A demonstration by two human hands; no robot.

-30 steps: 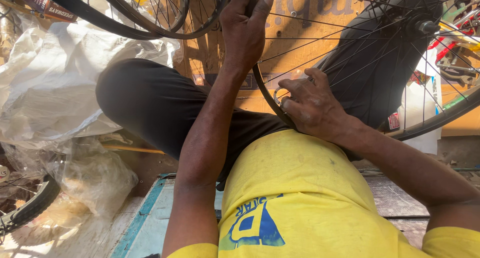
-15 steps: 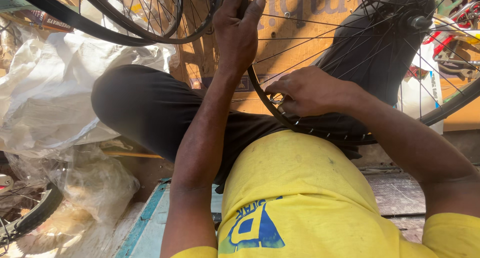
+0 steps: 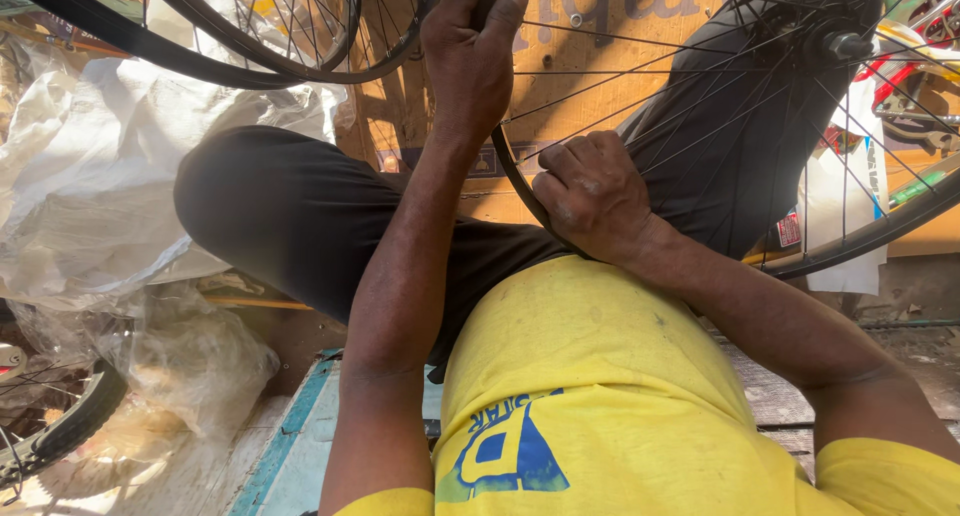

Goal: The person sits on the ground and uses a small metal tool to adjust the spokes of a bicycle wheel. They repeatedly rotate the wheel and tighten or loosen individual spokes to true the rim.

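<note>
Your left hand [image 3: 472, 61] reaches up and grips the rim of the spoked bicycle wheel [image 3: 700, 96], with the fingers curled over the top part of the rim and the thumb lying along its near side. Your right hand [image 3: 592, 196] is closed in a fist around the lower part of the same rim, just above your stomach, with the knuckles turned toward the camera. So both hands are clamped on the wheel, 1 high and 1 low, well apart from each other.

The wheel stands upright between your bent knees, in front of your yellow shirt [image 3: 600, 396]. Its thin spokes run to the hub [image 3: 845, 44] at the upper right, which lies over your right knee in dark trousers [image 3: 290, 216]. The far side of the rim passes down at the right edge of the view.

Behind the wheel there is a brown cardboard sheet [image 3: 600, 26]. 2 more bicycle wheels [image 3: 290, 66] lean at the upper left. White plastic bags [image 3: 90, 186] are heaped at the left, and a tyre [image 3: 60, 431] shows in the lower left corner. You sit on a wooden board with a blue edge [image 3: 285, 446]
</note>
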